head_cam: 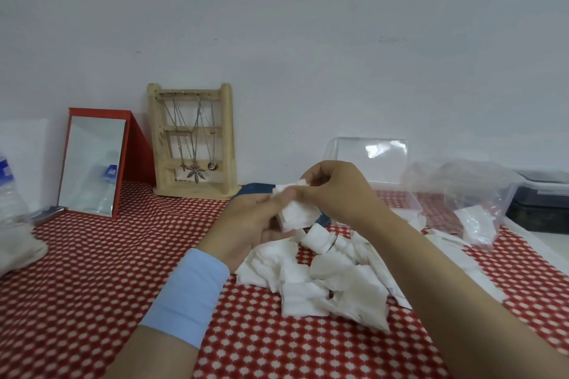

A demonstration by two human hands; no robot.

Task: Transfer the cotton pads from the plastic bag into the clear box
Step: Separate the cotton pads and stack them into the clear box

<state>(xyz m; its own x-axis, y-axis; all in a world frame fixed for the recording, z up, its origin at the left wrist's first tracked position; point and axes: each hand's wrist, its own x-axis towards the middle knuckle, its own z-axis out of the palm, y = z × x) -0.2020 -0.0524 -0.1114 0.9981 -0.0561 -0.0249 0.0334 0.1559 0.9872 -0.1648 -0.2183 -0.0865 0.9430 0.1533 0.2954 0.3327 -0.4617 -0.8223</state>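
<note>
Pads (297,211): a small white stack is held above the middle of the desk (92,286), which is covered in red-and-white cloth. The left hand (249,220) supports it from below with the thumb on top. The right hand (335,191) has its fingers (311,177) curled round the stack's upper edge. Many more lie in a loose heap (326,280) on the desk just under the hands, spreading toward the right edge. A few more show through the bag (462,191), slumped near the far right corner. The pads look very light, soft and limp; they probably cling and fan apart easily. A squared stack pinched across its flat faces, near the middle, should hold better than single sheets taken by a corner. The box (411,198) stands toward the far edge between the right hand and the bag. Its lid (372,155) is raised upright and the mouth is partly hidden by the hand. The crumpled bag touches or nearly touches the box and may snag a passing stack. A blue object (251,188) behind the hands cannot be identified. At the far edge stand a wooden necklace stand (192,138) and a red mirror (92,163), with a bottle (9,191) at the left edge and a dark container (542,204) at the right, all away from the path.
</note>
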